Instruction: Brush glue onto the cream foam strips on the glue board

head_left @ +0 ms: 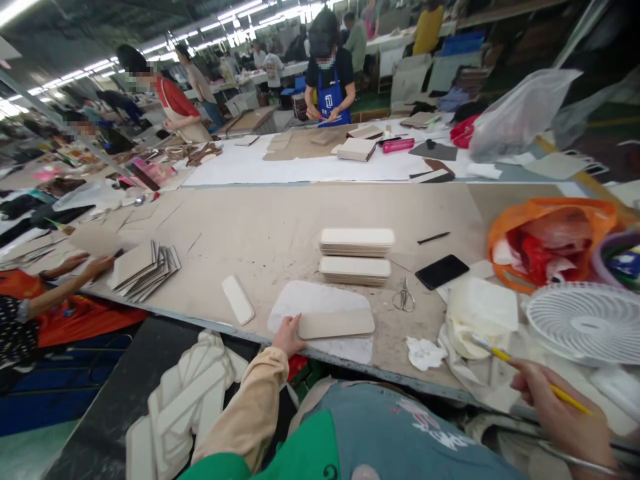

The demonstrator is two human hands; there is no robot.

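My left hand [289, 336] grips the left end of a long beige panel [337, 323], which lies on a white sheet [300, 300] at the table's near edge. On the right, my right hand [555, 393] is closed round a yellow-handled brush [565, 398]. The brush's tip reaches into a white glue tub [483, 313]. Beyond the sheet stand two stacks of cream panels, a far one [357, 241] and a near one [355, 270]. A single cream panel [237, 300] lies to the left of the sheet.
Scissors [404, 297], a black phone [442, 271] and a crumpled tissue [425, 353] lie right of the sheet. Farther right are an orange bag [505, 233] and a white round grid [590, 323]. Loose panels [185, 400] pile up lower left. Another person's hands [97, 267] are at far left.
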